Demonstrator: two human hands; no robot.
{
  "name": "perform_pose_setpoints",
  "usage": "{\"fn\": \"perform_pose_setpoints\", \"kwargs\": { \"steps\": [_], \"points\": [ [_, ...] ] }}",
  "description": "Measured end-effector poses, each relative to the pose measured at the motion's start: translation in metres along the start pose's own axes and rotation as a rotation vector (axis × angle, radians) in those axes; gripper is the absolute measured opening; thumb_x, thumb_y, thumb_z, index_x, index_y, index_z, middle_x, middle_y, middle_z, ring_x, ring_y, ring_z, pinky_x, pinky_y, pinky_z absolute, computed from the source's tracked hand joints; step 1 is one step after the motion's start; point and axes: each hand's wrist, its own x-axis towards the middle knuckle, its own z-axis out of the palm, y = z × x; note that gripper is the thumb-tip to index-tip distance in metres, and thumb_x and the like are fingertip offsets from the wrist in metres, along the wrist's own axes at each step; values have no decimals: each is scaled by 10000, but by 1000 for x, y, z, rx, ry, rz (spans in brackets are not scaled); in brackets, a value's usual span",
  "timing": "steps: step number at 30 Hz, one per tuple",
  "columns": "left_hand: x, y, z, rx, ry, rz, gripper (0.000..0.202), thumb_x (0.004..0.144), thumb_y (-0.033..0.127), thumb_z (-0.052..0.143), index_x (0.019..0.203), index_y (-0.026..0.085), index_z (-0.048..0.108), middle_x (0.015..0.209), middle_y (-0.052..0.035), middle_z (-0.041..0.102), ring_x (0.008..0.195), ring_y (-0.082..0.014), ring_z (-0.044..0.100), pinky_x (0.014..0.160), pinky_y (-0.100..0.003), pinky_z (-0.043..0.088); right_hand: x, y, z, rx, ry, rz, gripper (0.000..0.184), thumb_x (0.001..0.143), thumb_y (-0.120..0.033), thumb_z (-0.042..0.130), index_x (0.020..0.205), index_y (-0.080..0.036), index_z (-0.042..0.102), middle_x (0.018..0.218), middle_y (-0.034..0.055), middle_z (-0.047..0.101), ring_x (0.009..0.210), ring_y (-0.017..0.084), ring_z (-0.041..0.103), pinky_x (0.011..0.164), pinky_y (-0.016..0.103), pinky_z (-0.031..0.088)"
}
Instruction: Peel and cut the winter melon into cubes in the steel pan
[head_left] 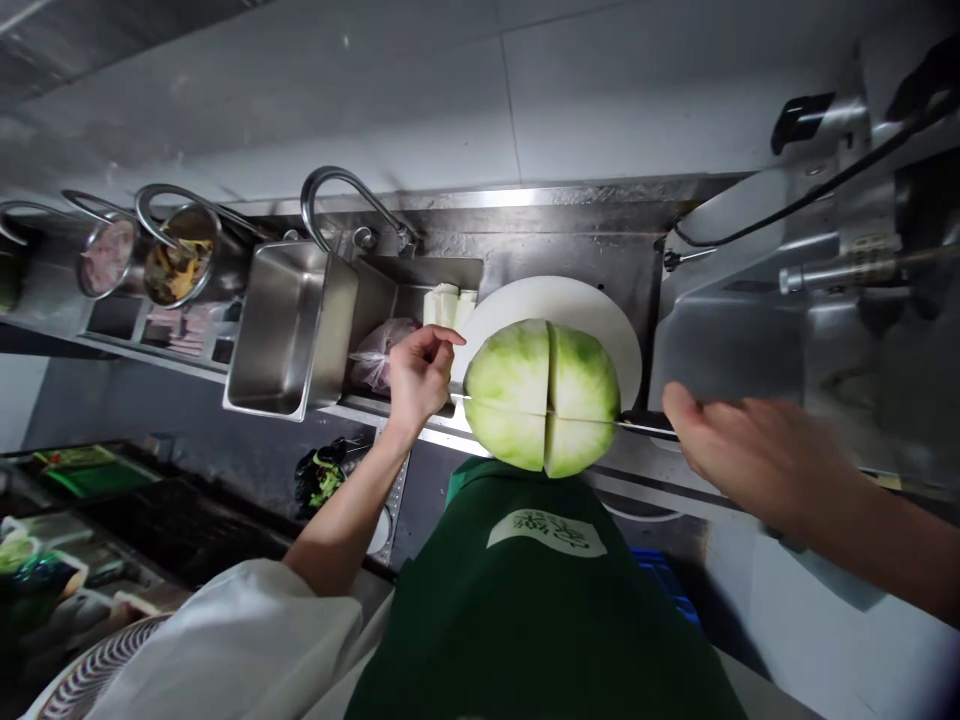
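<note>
A round white board (pixel 525 300) supports the pale-green oval melon (pixel 506 375); right hand (pixel 739 435) grips the black-handled knife (pixel 646 422) through it; left hand (pixel 418 376) curls near the tip, whether steadying I cannot tell.

Person wore a dark green apron (pixel 540 630), one even colour over most of its cloth, broad at the near edge, narrower toward the far end. Near that far end sat a pale patch (pixel 547 533), wavy in outline, with dark, character-like marks, too small to read. On the left, a loose white sleeve (pixel 240 640), creased, ended around the elbow; left forearm (pixel 349 520) and left hand (pixel 420 380) were bare. Right forearm (pixel 885 540) and right hand (pixel 750 445) showed bare, partly blurred.
</note>
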Motion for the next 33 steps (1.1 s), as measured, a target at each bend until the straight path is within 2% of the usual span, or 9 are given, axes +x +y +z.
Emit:
{"fn": "perform_pose_setpoints", "kwargs": {
  "steps": [3, 6, 10, 13, 18, 22, 26, 30, 33],
  "points": [
    [-2, -3, 6, 4, 6, 20, 139, 841, 162, 592, 849, 170, 731, 524, 59, 458, 432, -76, 343, 451, -223, 231, 9, 2, 9, 10, -20, 12, 319, 892, 14, 478, 1141, -171, 554, 688, 63, 705, 703, 349, 752, 553, 358, 367],
    [-6, 11, 13, 90, 13, 87, 152, 812, 118, 587, 820, 171, 729, 517, 65, 426, 450, -76, 321, 474, -225, 240, 32, 6, 32, 56, -2, 8, 195, 957, -133, 522, 1147, -152, 562, 777, 115, 743, 804, 376, 763, 623, 377, 423],
    [-7, 19, 17, 167, 23, 132, 167, 793, 88, 583, 809, 172, 727, 522, 67, 419, 467, -77, 327, 504, -229, 267, 57, 7, 55, 105, 18, -4, 202, 991, -227, 518, 1168, -139, 555, 867, 167, 759, 906, 373, 761, 688, 364, 431],
    [-2, 2, 19, 148, 19, 104, 162, 801, 97, 583, 820, 170, 726, 523, 64, 424, 473, -83, 328, 508, -232, 265, 59, 3, 54, 106, 2, 1, 204, 999, -238, 500, 1170, -138, 547, 855, 169, 750, 897, 372, 757, 696, 366, 423],
    [7, -34, 26, -16, -41, -27, 126, 831, 161, 592, 774, 169, 704, 534, 52, 460, 465, -86, 312, 485, -235, 235, 55, 0, 47, 64, 15, -20, 307, 1001, -187, 480, 1291, -94, 509, 865, 184, 743, 895, 373, 747, 727, 390, 424],
    [9, -41, 32, -89, -20, -79, 116, 835, 199, 616, 769, 170, 708, 556, 41, 484, 485, -88, 330, 502, -238, 240, 63, 1, 44, 120, 33, -95, 272, 1040, -191, 393, 1236, -85, 549, 897, 223, 744, 874, 352, 744, 723, 380, 391],
    [10, -50, 36, -127, 6, -100, 103, 824, 195, 623, 774, 170, 709, 554, 42, 468, 491, -89, 319, 506, -241, 225, 72, 0, 44, 161, -4, -64, 263, 1036, -175, 389, 1219, -90, 557, 938, 271, 740, 886, 354, 737, 726, 384, 377],
    [13, -68, 41, -164, -7, -170, 103, 824, 202, 627, 751, 162, 687, 550, 38, 467, 495, -90, 335, 507, -241, 227, 76, -2, 47, 159, -24, -72, 334, 1013, -92, 301, 1226, -79, 558, 925, 253, 743, 895, 358, 742, 733, 388, 392],
    [14, -82, 45, -192, -7, -202, 109, 838, 221, 626, 771, 160, 685, 545, 45, 443, 491, -89, 328, 513, -243, 222, 84, -3, 50, 184, -52, -83, 352, 1016, -92, 292, 1232, -77, 570, 956, 251, 744, 933, 362, 744, 763, 395, 419]
  ]
}}
